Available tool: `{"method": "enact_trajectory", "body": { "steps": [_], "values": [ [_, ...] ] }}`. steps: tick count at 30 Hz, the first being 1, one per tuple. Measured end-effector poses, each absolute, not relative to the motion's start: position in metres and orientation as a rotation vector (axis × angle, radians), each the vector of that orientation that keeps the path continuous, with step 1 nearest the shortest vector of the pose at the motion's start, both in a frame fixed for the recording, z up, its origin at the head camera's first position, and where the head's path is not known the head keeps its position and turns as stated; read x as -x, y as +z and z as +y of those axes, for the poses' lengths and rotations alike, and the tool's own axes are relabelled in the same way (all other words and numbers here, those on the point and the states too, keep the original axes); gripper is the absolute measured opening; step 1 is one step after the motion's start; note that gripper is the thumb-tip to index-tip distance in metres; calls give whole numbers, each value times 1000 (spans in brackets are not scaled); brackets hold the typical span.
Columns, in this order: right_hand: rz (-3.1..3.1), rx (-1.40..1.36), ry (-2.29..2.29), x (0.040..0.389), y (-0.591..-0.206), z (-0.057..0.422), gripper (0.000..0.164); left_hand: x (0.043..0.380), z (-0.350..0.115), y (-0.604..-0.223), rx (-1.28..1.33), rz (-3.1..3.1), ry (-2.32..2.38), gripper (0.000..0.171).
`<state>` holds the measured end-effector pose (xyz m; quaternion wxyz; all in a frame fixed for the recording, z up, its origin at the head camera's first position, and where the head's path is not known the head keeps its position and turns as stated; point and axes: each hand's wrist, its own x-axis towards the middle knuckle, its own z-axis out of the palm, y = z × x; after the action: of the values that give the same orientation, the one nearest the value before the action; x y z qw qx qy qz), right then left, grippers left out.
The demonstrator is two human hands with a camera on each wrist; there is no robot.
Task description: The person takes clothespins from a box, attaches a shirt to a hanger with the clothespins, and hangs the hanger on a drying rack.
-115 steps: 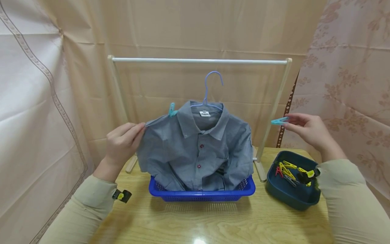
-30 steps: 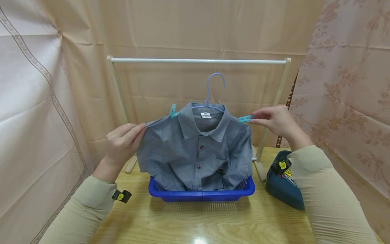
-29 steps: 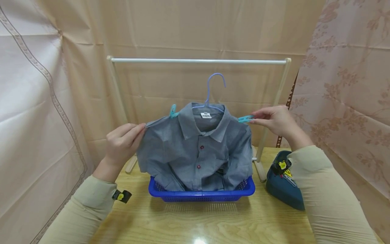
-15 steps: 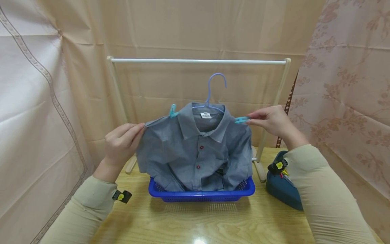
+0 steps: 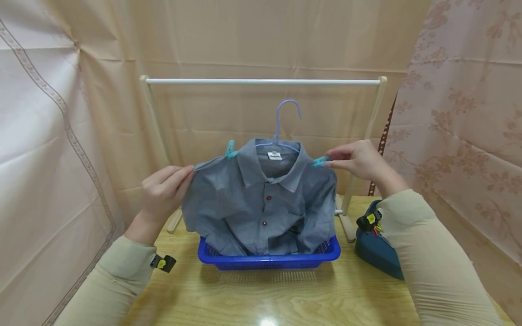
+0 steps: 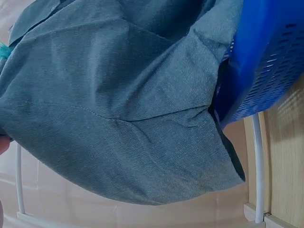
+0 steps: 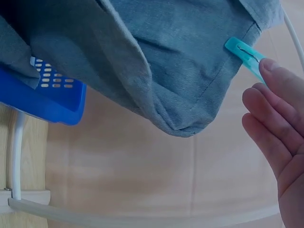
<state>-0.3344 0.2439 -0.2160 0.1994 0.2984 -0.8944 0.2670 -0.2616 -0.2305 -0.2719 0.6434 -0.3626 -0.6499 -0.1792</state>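
Note:
A grey-blue short-sleeved shirt [image 5: 244,199] hangs round a purple wire hanger [image 5: 278,118], its lower part inside a blue plastic basket [image 5: 269,259]. My left hand [image 5: 165,188] pinches the shirt at the shoulder on the left; only a bit of that hand shows in the left wrist view. One turquoise clothespin [image 5: 230,149] stands clipped near the collar on the left. Between thumb and fingers my right hand [image 5: 359,160] pinches a second turquoise clothespin [image 7: 246,56], whose jaws lie over the shirt's shoulder on the right.
Behind the shirt stands a drying rack with a white top bar [image 5: 265,82]. A dark green tub [image 5: 377,256] with several clothespins sits at the right, partly hidden by the right sleeve. All rests on a wooden table [image 5: 228,299].
My right hand has come leftward from above the tub, bringing its clothespin from the air onto the shirt's right shoulder. The left hand keeps its hold almost unmoved.

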Motion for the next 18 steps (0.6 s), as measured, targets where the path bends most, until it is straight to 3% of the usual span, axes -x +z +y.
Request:
{"method": "enact_trajectory", "body": {
  "steps": [4, 7, 18],
  "values": [
    [-2561, -802, 770, 332, -213, 244, 28, 262, -233, -269, 852, -1538, -369, 9],
    [-2568, -805, 803, 332, -212, 246, 29, 260, -234, -265, 864, -1602, -315, 21],
    [-2560, -827, 833, 332, -213, 245, 30, 268, -241, -266, 896, -1807, -242, 39]
  ]
}}
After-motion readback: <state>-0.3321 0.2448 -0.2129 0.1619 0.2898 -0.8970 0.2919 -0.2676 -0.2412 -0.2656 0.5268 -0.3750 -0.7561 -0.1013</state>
